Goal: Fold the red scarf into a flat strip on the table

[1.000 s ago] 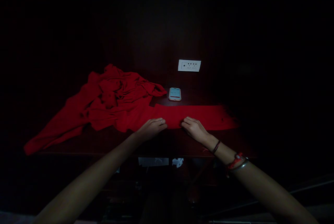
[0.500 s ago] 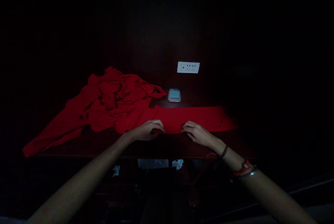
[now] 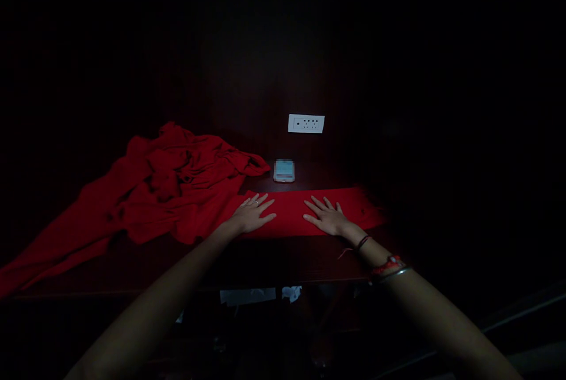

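Observation:
A long red cloth, seemingly a garment [image 3: 289, 215], lies across the dark tabletop. Its right part is a flat, smooth strip, and its left part is a crumpled heap that trails toward the lower left. My left hand [image 3: 253, 215] rests palm down on the strip beside the heap, fingers spread, a ring on one finger. Farther right, my right hand [image 3: 326, 216] also lies flat on the strip with its fingers apart. A stretch of bare red fabric shows between the two hands. The strip's right end fades into shadow.
Behind the strip a small device with a lit screen [image 3: 283, 170] lies on the table [image 3: 265, 262]. A white socket panel [image 3: 306, 124] is on the dark wall. Below the table's front edge are pale papers [image 3: 247, 296]. Deep shadow covers both sides.
Both hands have gone from curled fingers at the strip's near edge to spread fingers lying flat on it. The view has shifted slightly, so the things appear lower and farther left.

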{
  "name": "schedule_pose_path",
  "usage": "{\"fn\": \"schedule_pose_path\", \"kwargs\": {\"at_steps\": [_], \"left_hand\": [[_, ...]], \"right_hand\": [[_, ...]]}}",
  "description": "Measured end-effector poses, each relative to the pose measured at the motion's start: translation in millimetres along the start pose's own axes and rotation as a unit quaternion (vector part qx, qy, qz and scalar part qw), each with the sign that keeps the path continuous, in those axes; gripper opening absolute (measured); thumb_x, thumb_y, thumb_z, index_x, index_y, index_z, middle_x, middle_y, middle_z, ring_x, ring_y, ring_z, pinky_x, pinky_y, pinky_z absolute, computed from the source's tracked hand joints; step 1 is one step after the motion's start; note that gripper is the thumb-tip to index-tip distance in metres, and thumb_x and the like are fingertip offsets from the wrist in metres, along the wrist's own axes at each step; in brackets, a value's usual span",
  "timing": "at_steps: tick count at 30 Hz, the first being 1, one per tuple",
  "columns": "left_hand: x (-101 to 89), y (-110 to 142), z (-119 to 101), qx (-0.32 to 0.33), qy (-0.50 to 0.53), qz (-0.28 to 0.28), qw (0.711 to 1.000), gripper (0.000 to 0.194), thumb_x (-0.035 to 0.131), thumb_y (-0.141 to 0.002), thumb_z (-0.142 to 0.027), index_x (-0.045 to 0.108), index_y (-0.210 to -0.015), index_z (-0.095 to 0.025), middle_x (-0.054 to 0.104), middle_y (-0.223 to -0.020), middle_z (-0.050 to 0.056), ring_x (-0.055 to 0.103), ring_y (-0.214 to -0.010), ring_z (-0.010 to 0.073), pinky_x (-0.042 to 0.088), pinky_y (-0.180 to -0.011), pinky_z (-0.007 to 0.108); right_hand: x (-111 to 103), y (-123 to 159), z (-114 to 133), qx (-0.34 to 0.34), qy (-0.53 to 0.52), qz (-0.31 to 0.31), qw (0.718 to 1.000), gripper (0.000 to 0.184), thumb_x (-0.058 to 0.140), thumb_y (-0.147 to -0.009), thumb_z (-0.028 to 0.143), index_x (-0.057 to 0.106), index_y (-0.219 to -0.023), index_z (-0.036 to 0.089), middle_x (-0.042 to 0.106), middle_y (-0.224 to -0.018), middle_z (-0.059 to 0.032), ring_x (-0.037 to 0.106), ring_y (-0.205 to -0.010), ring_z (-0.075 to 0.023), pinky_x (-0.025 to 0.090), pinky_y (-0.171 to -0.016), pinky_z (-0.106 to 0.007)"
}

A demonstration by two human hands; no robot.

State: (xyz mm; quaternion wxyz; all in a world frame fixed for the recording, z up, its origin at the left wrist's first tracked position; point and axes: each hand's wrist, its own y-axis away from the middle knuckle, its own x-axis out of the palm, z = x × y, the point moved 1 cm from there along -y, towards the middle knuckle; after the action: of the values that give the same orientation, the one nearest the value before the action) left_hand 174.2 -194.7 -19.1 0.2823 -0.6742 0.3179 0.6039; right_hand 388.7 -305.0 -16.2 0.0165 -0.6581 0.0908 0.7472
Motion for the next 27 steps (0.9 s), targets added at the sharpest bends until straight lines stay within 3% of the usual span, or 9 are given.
{"fn": "schedule_pose_path", "kwargs": {"at_steps": [6,10,13,17,21,24,27], "left_hand": [[-7.3,7,3,0.035,-0.016,-0.025,0.999,0.071,0.028,-0.077,-0.062,0.018,-0.133,-0.019,0.014,-0.139,0.008,0.009,-0.127,0.0239,0.011,-0.102,0.038],[-7.3,-2,-8,0.086,-0.008,-0.034,0.996,0.084,0.029,-0.071,-0.069,0.015,-0.133,-0.015,0.008,-0.14,0.011,0.003,-0.127,0.0233,0.011,-0.102,0.039],[-2.0,-7,-12,0.078,0.006,-0.012,0.997,0.088,0.026,-0.07,-0.071,0.015,-0.133,-0.012,0.009,-0.139,0.013,0.005,-0.127,0.0249,0.013,-0.102,0.039],[2.2,-2,-5,0.076,0.004,0.003,0.997,0.081,0.023,-0.073,-0.069,0.019,-0.133,-0.014,0.014,-0.138,0.011,0.01,-0.127,0.0238,0.012,-0.102,0.038],[-2.6,2,-4,0.074,0.002,0.009,0.997,0.079,0.025,-0.074,-0.067,0.019,-0.133,-0.015,0.014,-0.138,0.011,0.01,-0.127,0.0232,0.012,-0.102,0.038],[-4.4,-7,-12,0.06,0.004,-0.013,0.998,0.071,0.022,-0.079,-0.061,0.022,-0.132,-0.014,0.017,-0.138,0.01,0.014,-0.126,0.0214,0.014,-0.102,0.036],[-0.4,-20,-17,0.051,-0.005,-0.077,0.996,0.06,0.017,-0.084,-0.05,0.025,-0.131,-0.012,0.017,-0.138,0.009,0.015,-0.126,0.0191,0.015,-0.102,0.032]], "right_hand": [[-8,5,-10,0.054,-0.001,0.021,0.998,0.076,0.009,-0.07,0.073,0.008,-0.134,0.032,0.001,-0.141,0.0014,-0.002,-0.125,-0.0336,0.002,-0.094,-0.06],[-11,0,11,0.006,-0.011,-0.031,0.999,0.076,0.009,-0.07,0.072,0.008,-0.134,0.031,0.001,-0.141,0.0,-0.004,-0.126,-0.0312,0.001,-0.094,-0.06],[-6,-3,17,-0.024,-0.016,-0.017,0.999,0.073,0.008,-0.072,0.07,0.008,-0.134,0.032,0.003,-0.141,0.0017,-0.002,-0.126,-0.0294,0.0,-0.095,-0.059],[-3,-1,-17,0.037,-0.004,0.003,0.999,0.071,0.009,-0.072,0.07,0.01,-0.133,0.033,0.004,-0.141,0.0028,0.0,-0.126,-0.0296,0.001,-0.096,-0.057],[-11,1,-49,0.114,0.009,0.01,0.993,0.07,0.011,-0.077,0.064,0.009,-0.135,0.025,0.003,-0.141,-0.0018,0.001,-0.127,-0.0279,0.004,-0.098,-0.053],[-16,-2,-30,0.087,0.005,-0.018,0.996,0.071,0.011,-0.077,0.063,0.01,-0.135,0.022,0.002,-0.141,-0.0039,-0.001,-0.127,-0.0274,0.004,-0.098,-0.052],[-14,-6,13,-0.05,-0.019,-0.038,0.998,0.067,0.006,-0.078,0.062,0.007,-0.135,0.027,0.001,-0.141,0.0011,-0.002,-0.127,-0.0227,0.003,-0.099,-0.05]]}}
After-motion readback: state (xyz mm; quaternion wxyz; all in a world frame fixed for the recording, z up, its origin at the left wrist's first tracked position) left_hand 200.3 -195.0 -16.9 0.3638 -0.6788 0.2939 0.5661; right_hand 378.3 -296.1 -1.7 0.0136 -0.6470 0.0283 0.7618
